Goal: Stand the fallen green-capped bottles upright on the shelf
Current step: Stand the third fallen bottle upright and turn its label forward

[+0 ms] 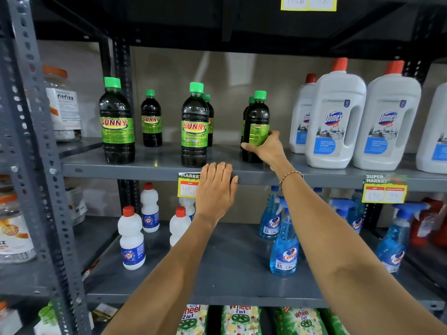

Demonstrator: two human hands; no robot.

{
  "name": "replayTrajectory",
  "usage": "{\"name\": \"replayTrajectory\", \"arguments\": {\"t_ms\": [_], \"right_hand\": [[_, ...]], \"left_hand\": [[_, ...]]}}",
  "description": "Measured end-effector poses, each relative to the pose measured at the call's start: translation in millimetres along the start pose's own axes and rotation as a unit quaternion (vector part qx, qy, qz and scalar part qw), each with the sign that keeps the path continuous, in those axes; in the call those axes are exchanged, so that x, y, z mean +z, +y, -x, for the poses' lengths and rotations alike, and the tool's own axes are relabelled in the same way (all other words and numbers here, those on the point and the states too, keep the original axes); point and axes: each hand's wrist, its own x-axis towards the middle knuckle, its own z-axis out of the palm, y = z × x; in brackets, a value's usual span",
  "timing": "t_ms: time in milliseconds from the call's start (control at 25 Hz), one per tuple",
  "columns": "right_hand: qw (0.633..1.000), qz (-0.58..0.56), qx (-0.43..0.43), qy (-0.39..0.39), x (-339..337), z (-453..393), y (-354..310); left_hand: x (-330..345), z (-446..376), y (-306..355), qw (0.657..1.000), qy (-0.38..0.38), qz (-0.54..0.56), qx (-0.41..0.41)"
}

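Observation:
Several dark bottles with green caps and green SUNNY labels stand upright on the grey shelf (154,165). One stands at the left front (116,122), a smaller-looking one behind it (151,119), one at the middle front (195,126) with another partly hidden behind. My right hand (264,148) grips the lower body of the rightmost front bottle (257,122), which stands upright with its label turned away; another bottle hides behind it. My left hand (215,189) rests flat on the shelf's front edge, fingers together, holding nothing.
White Domex jugs (335,122) with red caps stand close to the right of the held bottle. Yellow price tags (384,191) hang on the shelf edge. Below are white Rin bottles (131,240) and blue Colin sprays (284,247). Grey uprights (31,141) frame the left side.

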Motion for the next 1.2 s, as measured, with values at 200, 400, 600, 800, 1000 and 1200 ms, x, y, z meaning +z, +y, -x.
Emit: {"name": "replayTrajectory", "arguments": {"t_ms": [200,400,600,800,1000,1200], "right_hand": [[0.999,0.019,0.019,-0.019,2.3,1.4,2.6],[0.999,0.029,0.022,-0.038,4.2,1.0,2.1],[0.999,0.033,0.017,-0.034,3.6,1.2,1.7],[0.999,0.025,0.016,-0.035,3.4,2.6,4.3],[0.997,0.025,0.033,-0.063,3.5,3.0,4.4],[0.997,0.031,0.042,-0.063,0.4,5.1,1.2]], "left_hand": [[0.2,3.5,0.3,1.000,0.001,0.001,0.003],[1.4,2.2,-0.3,1.000,-0.001,0.002,0.000],[1.3,2.5,-0.8,1.000,-0.003,0.000,-0.003],[0.3,3.4,-0.7,1.000,0.001,0.002,0.001],[0.1,3.1,1.3,1.000,0.008,0.007,0.006],[-2.3,1.5,-0.5,1.000,0.006,0.008,0.010]]}}
